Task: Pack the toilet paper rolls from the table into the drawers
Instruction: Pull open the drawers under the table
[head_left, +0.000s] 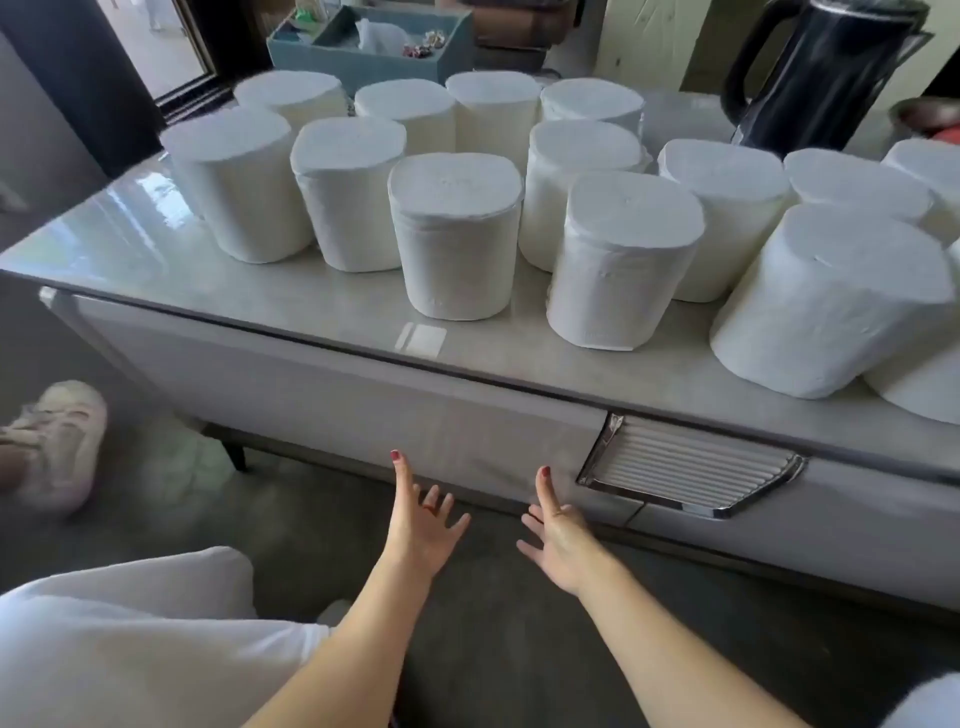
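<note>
The glossy table (156, 244) held upright toilet paper rolls (456, 234); below, the left hand (421, 525) and right hand (558, 535), fingers spread and empty, reached at the closed drawer (337, 374).

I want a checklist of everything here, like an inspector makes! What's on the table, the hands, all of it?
Surface: glossy pale table top, bare along its front edge.
Job's things: many white toilet paper rolls standing upright on the table; drawer front below looks closed, with a chrome ribbed handle to its right.
Clutter: black kettle at the back right; blue-grey box of small items behind the rolls.
Grippers: left hand and right hand open, fingers spread, empty, low in front of the drawer.
Cables: nothing seen.
Surroundings: grey floor, a pale shoe at left, white fabric at bottom left.
</note>
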